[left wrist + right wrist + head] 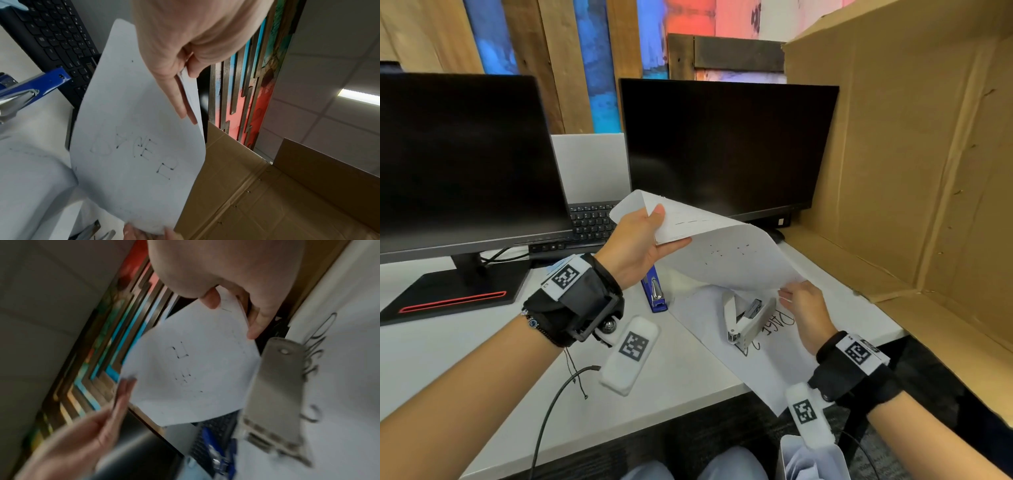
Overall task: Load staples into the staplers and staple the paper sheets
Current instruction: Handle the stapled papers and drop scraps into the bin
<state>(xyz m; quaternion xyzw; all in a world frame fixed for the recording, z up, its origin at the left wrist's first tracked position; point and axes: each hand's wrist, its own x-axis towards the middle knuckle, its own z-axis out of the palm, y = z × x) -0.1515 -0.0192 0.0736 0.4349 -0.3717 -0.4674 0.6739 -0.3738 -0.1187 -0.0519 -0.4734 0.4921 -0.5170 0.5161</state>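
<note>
Holding paper sheets [726, 253] in both hands, left hand [640, 246] and right hand [804, 308] pinching corners; white stapler [746, 317] hinged open, stapling looks pending.

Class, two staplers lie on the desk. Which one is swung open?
The white stapler, resting on the sheet marked "Page" under the lifted paper, is open: its top arm is splayed away from its base. The blue stapler beside it lies closed.

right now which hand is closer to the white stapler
Right. The right hand pinches the paper's lower corner just beside the white stapler; the left hand holds the paper's top edge, higher and farther back, above the blue stapler.
</note>
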